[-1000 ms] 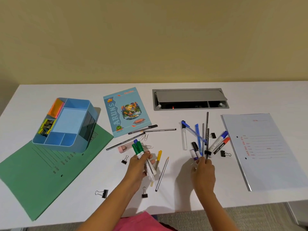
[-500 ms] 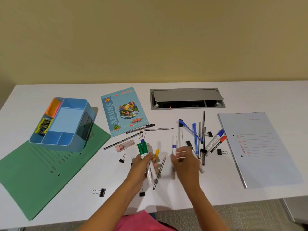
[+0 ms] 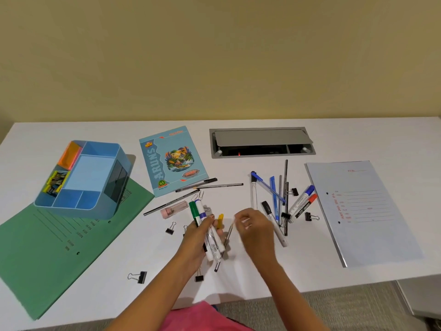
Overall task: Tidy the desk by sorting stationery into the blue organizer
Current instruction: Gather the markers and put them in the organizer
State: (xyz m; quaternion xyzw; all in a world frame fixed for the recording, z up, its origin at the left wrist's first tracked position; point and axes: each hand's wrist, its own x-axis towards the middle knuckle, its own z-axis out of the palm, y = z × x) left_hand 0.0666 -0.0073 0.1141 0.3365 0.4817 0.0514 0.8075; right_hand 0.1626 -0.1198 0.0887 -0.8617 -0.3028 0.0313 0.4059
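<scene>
Head view: the blue organizer (image 3: 71, 212) stands at the left of the white tabletop (image 3: 238, 278), on the far end of a green folder (image 3: 47, 247). An orange block (image 3: 70, 155) fills its back-left compartment. The next compartment along the left side holds a yellow and black jumble (image 3: 56, 181) too small to name. A grey hatch (image 3: 262, 142) is set into the tabletop further back, its lid raised over a dark slot.

The green folder's near corner reaches the front edge. A pale folder (image 3: 365, 211) at the right ends just short of that edge. Bare white surface runs along the back edge and between the organizer and a notebook (image 3: 170, 161). A binder clip (image 3: 139, 276) lies alone near the front.

The left hand (image 3: 195, 237) is at the middle, well apart from the organizer. Its grip is closed round a bundle of markers (image 3: 202, 223), white barrels with green and blue caps pointing away. A yellow-capped pen (image 3: 220, 220) lies just beside them. The right hand (image 3: 253, 228) hovers close by, blurred, fingers curled. I cannot tell whether its grip holds anything. Right of it lies a crossed heap of pens (image 3: 274, 194), then two markers with blue and red caps (image 3: 303, 204).
</scene>
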